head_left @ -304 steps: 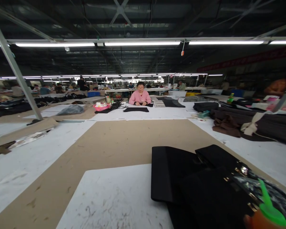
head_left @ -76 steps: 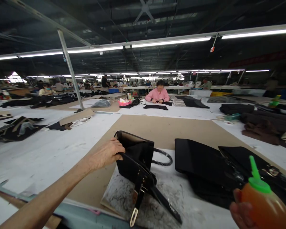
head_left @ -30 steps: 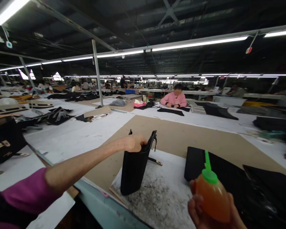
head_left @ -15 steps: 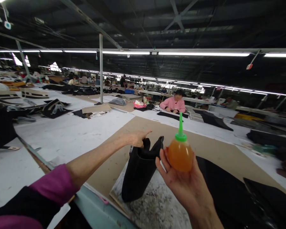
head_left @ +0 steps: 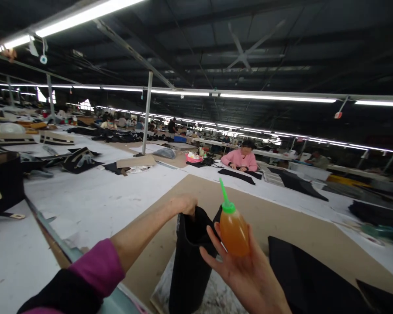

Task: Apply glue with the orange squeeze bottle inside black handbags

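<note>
My right hand (head_left: 239, 266) cradles a squeeze bottle (head_left: 235, 235) of amber liquid, its green pointed nozzle tilted up and to the left. Two fingers of that hand reach out near the rim of a black tube-shaped bag piece (head_left: 190, 266); whether they touch it I cannot tell. My left hand (head_left: 184, 206) is closed on the far left rim of this piece, its fingertips hidden inside the opening. The piece stands upright, open end up, on a stained white board (head_left: 162, 285).
Brown cardboard (head_left: 281, 213) covers the table around the work. Flat black panels (head_left: 311, 274) lie on the right. A black bag with metal fittings (head_left: 5, 187) stands at the left. Across the table sits a person in pink (head_left: 240, 158), handling black strips.
The view has tilted upward. My right hand and the bottle have moved left towards the bag piece, and the nozzle now leans left. My left index finger has curled down to the rim.
</note>
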Motion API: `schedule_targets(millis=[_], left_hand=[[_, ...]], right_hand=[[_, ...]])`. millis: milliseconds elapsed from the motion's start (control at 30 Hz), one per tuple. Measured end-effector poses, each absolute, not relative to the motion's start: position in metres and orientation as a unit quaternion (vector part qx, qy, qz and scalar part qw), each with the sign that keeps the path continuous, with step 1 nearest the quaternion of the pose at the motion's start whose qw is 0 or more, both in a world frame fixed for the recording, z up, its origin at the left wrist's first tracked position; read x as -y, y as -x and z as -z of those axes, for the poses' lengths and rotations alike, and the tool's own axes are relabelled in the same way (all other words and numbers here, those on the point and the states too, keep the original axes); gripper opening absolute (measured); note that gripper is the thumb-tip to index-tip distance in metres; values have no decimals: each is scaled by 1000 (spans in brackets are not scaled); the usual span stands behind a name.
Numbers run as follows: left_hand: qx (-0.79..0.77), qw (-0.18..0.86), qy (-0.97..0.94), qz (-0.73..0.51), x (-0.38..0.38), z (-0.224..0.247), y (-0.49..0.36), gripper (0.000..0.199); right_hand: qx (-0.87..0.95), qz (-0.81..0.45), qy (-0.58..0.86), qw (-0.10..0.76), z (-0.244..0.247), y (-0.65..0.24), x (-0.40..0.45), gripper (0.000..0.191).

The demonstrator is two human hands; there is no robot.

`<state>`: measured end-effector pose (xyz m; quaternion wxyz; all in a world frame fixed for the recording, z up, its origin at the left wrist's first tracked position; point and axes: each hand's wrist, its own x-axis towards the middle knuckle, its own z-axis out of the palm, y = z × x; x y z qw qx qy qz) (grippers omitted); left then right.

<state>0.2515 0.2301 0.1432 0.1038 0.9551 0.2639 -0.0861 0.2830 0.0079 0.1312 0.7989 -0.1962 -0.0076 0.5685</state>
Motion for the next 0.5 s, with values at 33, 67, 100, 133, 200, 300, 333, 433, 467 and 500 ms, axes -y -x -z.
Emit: schedule_targets(millis=[33,67,100,133,200,300,333,433,467,500], left_hand=[[-272,93,-954,85,-231,-144,-249,28],[-279,84,-953,81,-231,-145,-246,31],[-285,77,-952,76,-230,-146,-244,34],[-290,72,-952,69,-228,-148,-242,37],[-301,62,-950,51,-222,-151,-241,39],[-313,51,-948,31,-210,-157,-238,32],[-316,50,-947,29,-207,-159,-235,29],[-316,64,-946,22,-201,-164,-220,26],[-316,74,-946,17,-200,-165,-212,28],[-316,86,-945,9,-199,-165,-204,30]], right_hand=[[14,-559,204,804,-129,-283,-6,34],[19,-549,212,809,-127,-284,-5,34],[22,-539,221,813,-126,-286,-3,34],[24,-532,230,815,-125,-288,-1,34],[35,-517,247,819,-126,-293,4,33],[44,-502,252,826,-130,-302,13,30],[42,-501,251,827,-130,-306,17,30],[28,-501,233,833,-131,-316,29,30],[19,-506,222,833,-132,-319,33,30],[9,-514,211,832,-134,-322,36,31]])
